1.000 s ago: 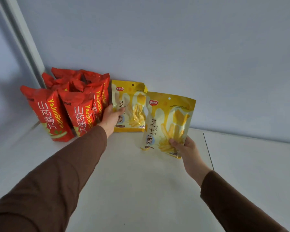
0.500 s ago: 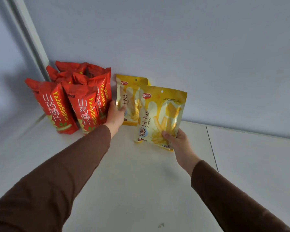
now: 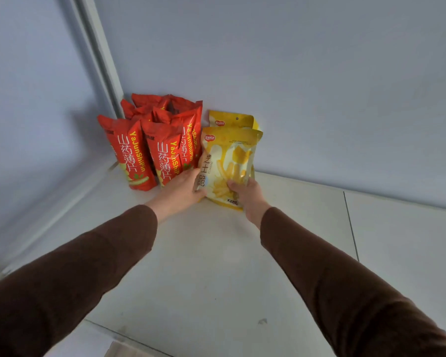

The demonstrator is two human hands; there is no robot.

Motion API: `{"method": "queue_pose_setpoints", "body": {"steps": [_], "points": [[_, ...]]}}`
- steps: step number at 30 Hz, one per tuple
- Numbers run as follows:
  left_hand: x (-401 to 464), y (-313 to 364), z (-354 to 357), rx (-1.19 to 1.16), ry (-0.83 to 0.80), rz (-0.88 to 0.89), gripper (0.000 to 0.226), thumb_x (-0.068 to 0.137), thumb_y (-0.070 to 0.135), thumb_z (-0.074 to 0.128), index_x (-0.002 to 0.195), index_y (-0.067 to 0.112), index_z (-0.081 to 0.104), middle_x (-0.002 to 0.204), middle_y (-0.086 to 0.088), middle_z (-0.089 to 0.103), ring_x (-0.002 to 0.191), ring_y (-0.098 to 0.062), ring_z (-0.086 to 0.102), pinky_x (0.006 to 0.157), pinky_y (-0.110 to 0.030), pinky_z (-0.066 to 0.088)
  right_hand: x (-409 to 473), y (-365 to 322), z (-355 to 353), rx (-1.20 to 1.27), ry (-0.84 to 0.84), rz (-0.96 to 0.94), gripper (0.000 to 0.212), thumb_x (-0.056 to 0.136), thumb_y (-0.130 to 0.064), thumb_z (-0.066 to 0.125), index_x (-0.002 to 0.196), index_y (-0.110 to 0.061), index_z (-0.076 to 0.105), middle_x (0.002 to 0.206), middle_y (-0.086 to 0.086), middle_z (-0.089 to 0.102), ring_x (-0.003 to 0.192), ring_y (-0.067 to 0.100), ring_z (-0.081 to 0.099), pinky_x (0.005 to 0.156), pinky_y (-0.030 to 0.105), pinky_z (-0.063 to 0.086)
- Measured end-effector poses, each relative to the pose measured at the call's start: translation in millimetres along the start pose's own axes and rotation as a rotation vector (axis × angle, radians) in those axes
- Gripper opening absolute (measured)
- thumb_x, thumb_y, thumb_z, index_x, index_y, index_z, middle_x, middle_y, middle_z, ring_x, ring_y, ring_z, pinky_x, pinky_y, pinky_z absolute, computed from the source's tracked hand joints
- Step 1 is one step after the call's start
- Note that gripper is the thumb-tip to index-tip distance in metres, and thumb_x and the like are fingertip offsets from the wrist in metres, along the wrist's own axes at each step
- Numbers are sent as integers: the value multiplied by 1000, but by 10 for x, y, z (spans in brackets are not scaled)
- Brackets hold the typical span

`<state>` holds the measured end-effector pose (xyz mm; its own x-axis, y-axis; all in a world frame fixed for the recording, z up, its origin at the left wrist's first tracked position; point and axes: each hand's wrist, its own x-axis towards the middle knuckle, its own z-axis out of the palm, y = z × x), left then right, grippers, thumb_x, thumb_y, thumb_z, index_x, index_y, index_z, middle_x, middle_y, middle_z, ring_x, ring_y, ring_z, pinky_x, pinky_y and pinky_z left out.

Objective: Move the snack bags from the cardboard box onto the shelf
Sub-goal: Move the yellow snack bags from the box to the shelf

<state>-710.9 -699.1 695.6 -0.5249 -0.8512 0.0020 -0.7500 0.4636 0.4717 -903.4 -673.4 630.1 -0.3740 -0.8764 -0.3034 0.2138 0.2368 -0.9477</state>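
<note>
Here, in the head view, a front yellow snack bag [image 3: 229,163] stands upright on the white shelf [image 3: 216,266], just in front of a second yellow bag [image 3: 232,120] whose top edge shows behind it near the back wall [image 3: 319,86]. The right hand [image 3: 245,193] grips the front bag at its lower right part: the thumb lies across the printed face, curled onto it, and the other fingers go behind the bag, out of sight. The bag's lower right corner shows below the hand, close to the shelf surface; whether it touches cannot be told.

The left hand [image 3: 183,186] rests against the bag's lower left edge, fingers fairly straight and pointing toward the bag, their tips hidden at the edge of the packet. The back of that hand lies just in front of the nearest red snack bags [image 3: 150,155], a cluster of which stands upright in the corner, just to the left of the yellow pair and touching or nearly touching it.

Both arms wear brown sleeves [image 3: 88,266]. At the bottom edge a pale brown corner [image 3: 124,350] shows, too little to identify.
</note>
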Motion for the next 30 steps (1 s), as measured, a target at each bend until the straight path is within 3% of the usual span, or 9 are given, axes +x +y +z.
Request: {"method": "queue_pose_setpoints", "body": {"steps": [3,9,15,23,27,30], "points": [[-42,-4,-11,67,-14,40,59,97,40,60,148,18,41,145,-5,49,130,-24,50,100,-31,39,97,-64,71,6,28,12,35,91,-16,74,125,-12,65,112,7,75,102,29,73,94,52,59],[-13,-27,57,136,-38,17,61,92,45,61,144,19,43,136,-6,53,126,-29,52,100,-40,45,219,-192,50,-51,121,-10,36,91,-16,75,126,-14,64,112,6,73,103,27,71,96,46,58],[7,-35,135,176,-65,6,71,93,41,63,153,16,33,145,-9,47,133,-28,46,103,-38,40,204,-116,69,-47,198,-10,40,92,-18,73,130,-15,61,118,4,72,106,25,69,95,42,57],[23,-58,171,171,-59,11,72,92,39,65,152,15,34,145,-9,47,132,-29,46,106,-39,41,111,-165,60,-48,238,-18,43,93,-18,73,131,-13,54,118,3,66,99,22,64,77,31,51],[-17,-57,176,197,-34,11,69,91,39,66,150,17,37,144,-8,47,130,-29,47,104,-40,42,-16,-201,-50,-83,249,-54,39,94,-19,71,125,-14,48,115,2,62,86,12,62,61,23,46],[-106,-28,182,222,-27,-7,68,91,39,64,150,18,37,145,-7,46,131,-29,46,103,-40,41,-159,-217,-198,-229,270,-145,46,94,-22,72,132,-15,47,123,1,57,105,19,59,78,29,49]]}}
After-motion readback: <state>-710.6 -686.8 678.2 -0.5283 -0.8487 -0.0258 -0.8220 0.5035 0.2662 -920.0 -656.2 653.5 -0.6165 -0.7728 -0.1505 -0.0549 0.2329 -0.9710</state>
